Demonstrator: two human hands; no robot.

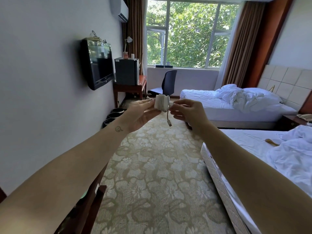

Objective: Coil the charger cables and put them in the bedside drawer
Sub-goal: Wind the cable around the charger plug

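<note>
A white charger block [161, 102] with its white cable wound around it in several turns is held up at chest height over the carpet. My left hand [141, 114] grips the block from the left side. My right hand [189, 112] pinches the cable at the block's right edge. A short loose end with a USB plug [169, 123] hangs down between the two hands. The bedside table [293, 121] stands at the far right between the two beds; its drawer front is barely visible.
The near bed [253, 149] with rumpled white sheets runs along my right. A second bed [228, 105] lies beyond it. Dark wooden furniture [87, 205] is at my lower left. A wall TV [99, 65], desk with mini fridge [126, 71] and chair [167, 81] stand ahead.
</note>
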